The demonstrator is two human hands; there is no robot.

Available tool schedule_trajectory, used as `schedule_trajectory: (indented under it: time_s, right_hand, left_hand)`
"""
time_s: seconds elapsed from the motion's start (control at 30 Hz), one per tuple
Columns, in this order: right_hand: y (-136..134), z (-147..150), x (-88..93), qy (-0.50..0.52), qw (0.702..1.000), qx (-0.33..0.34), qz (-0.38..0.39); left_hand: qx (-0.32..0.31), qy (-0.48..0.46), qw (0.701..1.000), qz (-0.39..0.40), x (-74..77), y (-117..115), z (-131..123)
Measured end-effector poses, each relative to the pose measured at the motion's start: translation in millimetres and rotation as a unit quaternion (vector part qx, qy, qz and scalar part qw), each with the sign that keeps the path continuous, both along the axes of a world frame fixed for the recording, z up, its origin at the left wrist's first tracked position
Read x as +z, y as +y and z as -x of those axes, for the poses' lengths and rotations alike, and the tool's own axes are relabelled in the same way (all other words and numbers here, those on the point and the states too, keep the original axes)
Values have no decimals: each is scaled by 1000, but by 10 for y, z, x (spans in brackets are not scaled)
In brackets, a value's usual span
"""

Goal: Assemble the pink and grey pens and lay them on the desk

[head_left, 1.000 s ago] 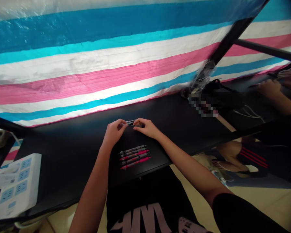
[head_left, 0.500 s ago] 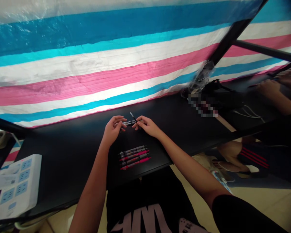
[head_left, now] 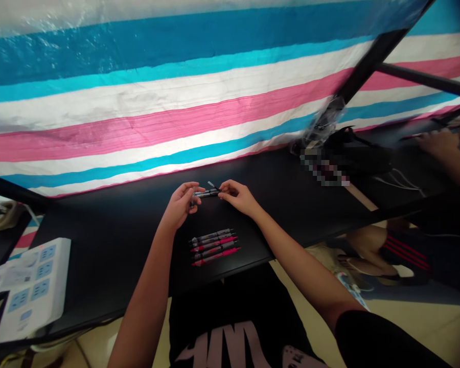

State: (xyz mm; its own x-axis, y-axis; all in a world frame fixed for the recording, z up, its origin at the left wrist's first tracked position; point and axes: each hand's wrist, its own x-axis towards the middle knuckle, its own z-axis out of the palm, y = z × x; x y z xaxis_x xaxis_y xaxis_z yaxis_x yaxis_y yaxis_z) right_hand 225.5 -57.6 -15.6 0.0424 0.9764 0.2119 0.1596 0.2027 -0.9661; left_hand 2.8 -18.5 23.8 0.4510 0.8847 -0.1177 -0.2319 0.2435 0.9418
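My right hand (head_left: 240, 197) pinches a slim dark pen part (head_left: 211, 184) with a pale end, which slants up and left from the fingertips. Across from it, my left hand (head_left: 181, 203) has curled fingers, with a small dark piece by the fingertips that is too small to make out. Between my hands, grey-and-black pens (head_left: 207, 193) lie on the black table, partly hidden by the fingers. Nearer my body is a row of several pens (head_left: 214, 247), some grey and black, others with red or pink grips, all lying roughly parallel.
A white power strip (head_left: 42, 291) with plugs is at the left end of the black table (head_left: 111, 245). Clear plastic wrap (head_left: 325, 122), a black bag (head_left: 362, 151) and a white cable lie right. A striped sheet (head_left: 157, 122) hangs behind. Another person's hand (head_left: 440, 140) is far right.
My right hand has shifted slightly right, and the pen part in it leans lower. My left hand's fingers have curled a little differently. The row of pens stays in place.
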Motion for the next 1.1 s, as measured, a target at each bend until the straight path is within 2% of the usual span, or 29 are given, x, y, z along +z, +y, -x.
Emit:
schedule_trajectory:
  time_s: [0.07,0.2,0.43,0.67,0.87,1.1]
  right_hand:
    - [6,-9,-1,9,1000,-1,-1]
    - [16,-16,-3,10,1000,10,2]
    - [7,-73,22,-85,996,-18,-7]
    - [-3,-79,38,-140,990,-12,-27]
    - [11,-59,0,-155,987,16,-32]
    - [-19,58,-63,-142,989,39,-27]
  left_hand:
    - [2,28,1000,-14,-28,13,0]
    - [5,125,987,-102,-85,50,17]
    - [2,219,953,-209,-122,90,83]
    - [20,309,893,-327,-131,86,84]
    - [-20,380,828,-412,-161,49,70]
    - [-42,379,829,-408,-189,7,-3]
